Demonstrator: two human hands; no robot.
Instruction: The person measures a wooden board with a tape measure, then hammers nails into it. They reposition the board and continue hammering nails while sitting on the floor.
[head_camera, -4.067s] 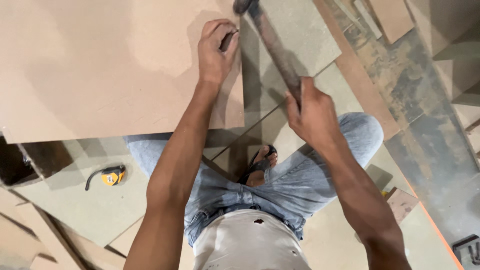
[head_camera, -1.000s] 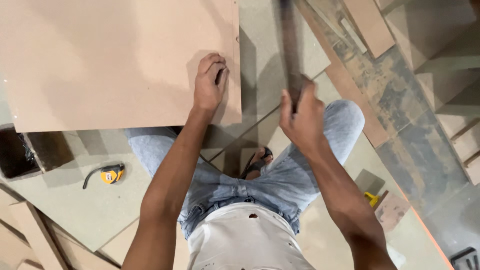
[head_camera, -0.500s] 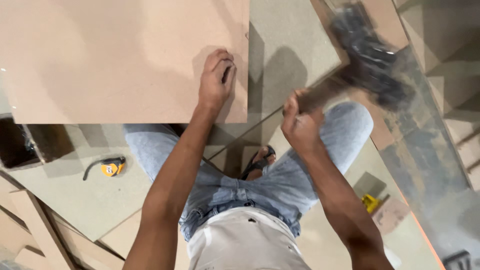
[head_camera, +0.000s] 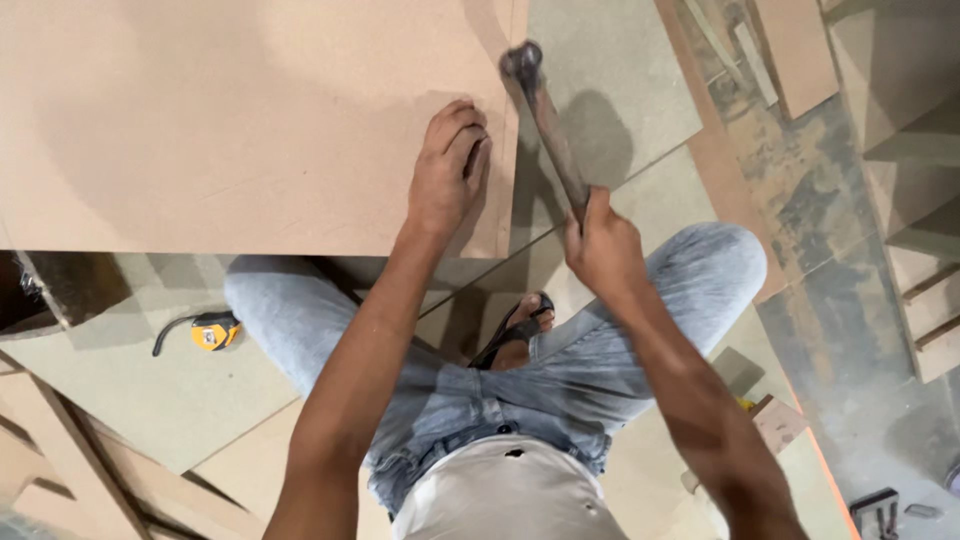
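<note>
the tan board (head_camera: 230, 120) sits lower in view than half a second ago, right edge free over grey sheets. the hammer (head_camera: 548, 125), then swung right and blurred, now has its dark head at that edge; right hand (head_camera: 603, 250) clamped on its handle. left hand (head_camera: 448, 175), fingers pinched together, rests beside the edge.

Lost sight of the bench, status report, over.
Right hand grips hammer, head down at board edge. Left hand pinches there. Tape measure lies apart.
</note>
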